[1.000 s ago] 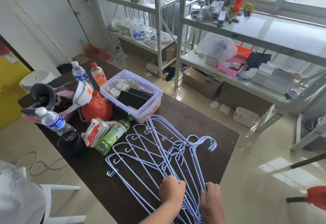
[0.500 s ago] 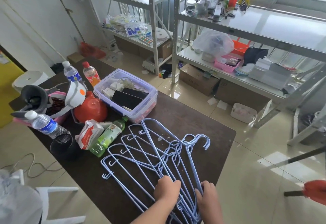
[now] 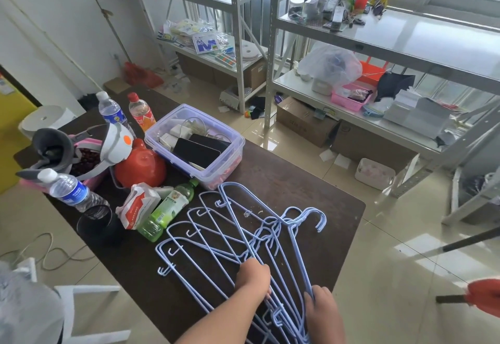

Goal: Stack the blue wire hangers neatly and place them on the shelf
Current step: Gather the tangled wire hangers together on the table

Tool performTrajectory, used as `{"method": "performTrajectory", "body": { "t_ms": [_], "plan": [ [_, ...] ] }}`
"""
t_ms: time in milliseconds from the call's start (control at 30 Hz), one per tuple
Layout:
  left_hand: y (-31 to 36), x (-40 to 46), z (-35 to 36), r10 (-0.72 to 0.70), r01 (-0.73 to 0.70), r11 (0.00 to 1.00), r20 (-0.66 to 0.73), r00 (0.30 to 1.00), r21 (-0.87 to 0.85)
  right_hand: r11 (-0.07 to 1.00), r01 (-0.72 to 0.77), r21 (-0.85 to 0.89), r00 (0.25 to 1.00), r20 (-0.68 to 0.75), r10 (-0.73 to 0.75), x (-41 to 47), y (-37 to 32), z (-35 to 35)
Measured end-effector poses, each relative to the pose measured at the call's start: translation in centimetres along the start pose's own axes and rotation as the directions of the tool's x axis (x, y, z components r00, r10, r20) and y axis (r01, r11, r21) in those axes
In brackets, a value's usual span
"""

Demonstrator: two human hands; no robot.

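Several blue wire hangers [image 3: 238,232] lie fanned out on the dark brown table [image 3: 311,189], hooks bunched at the right, bars spreading left. My left hand [image 3: 253,278] grips the bundle of wires near the table's front edge, fingers curled over them. My right hand [image 3: 320,305] holds the right side of the same bundle, fingers curled round the outer wires. The metal shelf [image 3: 419,35] stands beyond the table, at the right.
On the table's left stand a clear plastic box [image 3: 194,146], a red jug [image 3: 140,165], water bottles [image 3: 70,192], a green bottle [image 3: 167,208], a tissue pack [image 3: 138,205] and a black cup [image 3: 94,221]. Cardboard boxes [image 3: 305,121] sit under the shelves. A white chair [image 3: 67,303] stands at left.
The hangers' fan has narrowed slightly as both hands draw the wires together; my view has shifted a little, so the table appears lower and left.
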State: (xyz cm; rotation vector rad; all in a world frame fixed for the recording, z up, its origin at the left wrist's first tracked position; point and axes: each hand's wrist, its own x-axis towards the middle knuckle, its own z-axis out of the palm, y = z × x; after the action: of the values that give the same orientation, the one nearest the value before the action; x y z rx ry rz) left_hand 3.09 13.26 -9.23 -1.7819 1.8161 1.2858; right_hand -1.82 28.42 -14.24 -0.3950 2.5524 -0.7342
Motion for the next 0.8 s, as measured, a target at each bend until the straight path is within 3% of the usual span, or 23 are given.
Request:
{"method": "performTrajectory", "body": {
  "t_ms": [300, 567, 700, 800],
  "plan": [
    [-1.0, -0.3, 0.6, 0.068, -0.068, 0.998, -0.01, 0.998, 0.006, 0.994, 0.107, -0.013, 0.984, -0.143, -0.108, -0.6, 1.5, 0.4],
    [-1.5, 0.4, 0.7, 0.043, -0.057, 0.927, -0.047, 0.998, -0.372, 0.983, 0.178, -0.032, 0.958, -0.221, -0.181, -1.1, 2.2, 0.4],
    [-1.7, -0.8, -0.9, 0.046, -0.064, 0.925, -0.056, 0.997, -0.375, 0.981, 0.191, -0.018, 0.956, -0.222, -0.19, -1.5, 2.1, 0.9],
    [-2.3, -0.7, -1.9, 0.051, -0.069, 0.969, -0.079, 0.996, -0.238, 0.977, 0.214, -0.021, 0.959, -0.184, -0.214, -1.6, 2.0, 1.2]
  ]
}}
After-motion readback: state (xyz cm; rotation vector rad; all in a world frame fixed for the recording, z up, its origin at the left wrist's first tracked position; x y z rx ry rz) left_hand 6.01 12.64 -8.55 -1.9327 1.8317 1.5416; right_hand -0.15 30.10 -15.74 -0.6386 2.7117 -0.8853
